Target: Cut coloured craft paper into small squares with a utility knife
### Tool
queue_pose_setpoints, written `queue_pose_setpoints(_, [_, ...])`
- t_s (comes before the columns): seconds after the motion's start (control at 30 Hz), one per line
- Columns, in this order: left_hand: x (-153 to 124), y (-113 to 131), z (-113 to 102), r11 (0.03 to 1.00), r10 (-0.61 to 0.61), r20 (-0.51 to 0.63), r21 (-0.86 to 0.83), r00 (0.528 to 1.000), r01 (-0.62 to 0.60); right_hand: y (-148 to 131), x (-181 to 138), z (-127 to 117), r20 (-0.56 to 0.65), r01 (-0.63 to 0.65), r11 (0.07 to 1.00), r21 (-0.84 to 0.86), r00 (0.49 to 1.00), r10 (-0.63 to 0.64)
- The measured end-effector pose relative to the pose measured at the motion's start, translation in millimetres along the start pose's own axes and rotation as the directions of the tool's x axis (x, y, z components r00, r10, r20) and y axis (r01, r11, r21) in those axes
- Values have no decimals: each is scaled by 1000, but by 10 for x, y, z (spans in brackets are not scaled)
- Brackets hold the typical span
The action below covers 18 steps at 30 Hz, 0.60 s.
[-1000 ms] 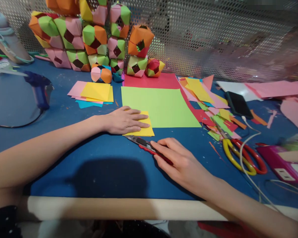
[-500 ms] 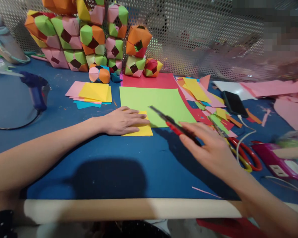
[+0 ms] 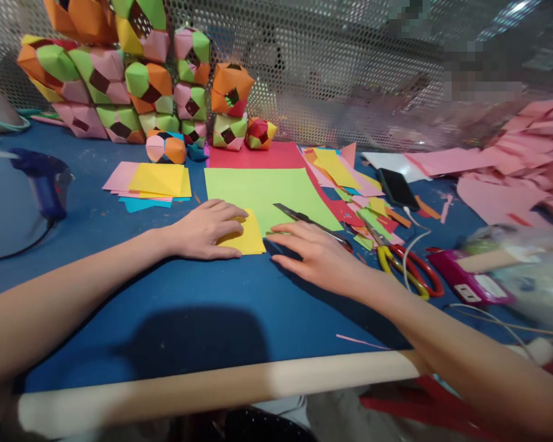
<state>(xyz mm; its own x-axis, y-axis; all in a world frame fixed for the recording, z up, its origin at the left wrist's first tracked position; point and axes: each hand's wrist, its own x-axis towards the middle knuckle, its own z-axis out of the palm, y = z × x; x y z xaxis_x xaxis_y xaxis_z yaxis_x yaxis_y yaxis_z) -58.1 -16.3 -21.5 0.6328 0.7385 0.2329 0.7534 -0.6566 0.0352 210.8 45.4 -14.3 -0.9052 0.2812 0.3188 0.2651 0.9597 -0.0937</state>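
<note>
My left hand lies on a small yellow paper square on the blue mat, fingers slightly bent and pressing it down. My right hand hovers just right of the square with fingers stretched out and nothing in them. A red-handled utility knife lies just behind it, across the edge of a large green sheet. A red sheet shows under the green one.
Stacked folded paper cubes stand against the perforated wall. Also on the mat: a pile of coloured squares, a blue glue gun, paper scraps, a phone, scissors, pink paper.
My right hand carried the knife from the yellow square's near edge up to the right, laid it on the green sheet, and now reaches back empty. My left fingers have curled back.
</note>
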Motion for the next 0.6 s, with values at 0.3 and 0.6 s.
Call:
queue_pose_setpoints(0.3, [-53, 101, -40, 999, -43, -14, 27, 999, 44, 100, 272, 240, -153, 87, 991, 101, 986, -71])
queue_pose_setpoints(0.6, [-61, 313, 6, 988, -149, -234, 2, 961, 153, 4, 209, 200, -262, 27, 929, 369, 962, 77])
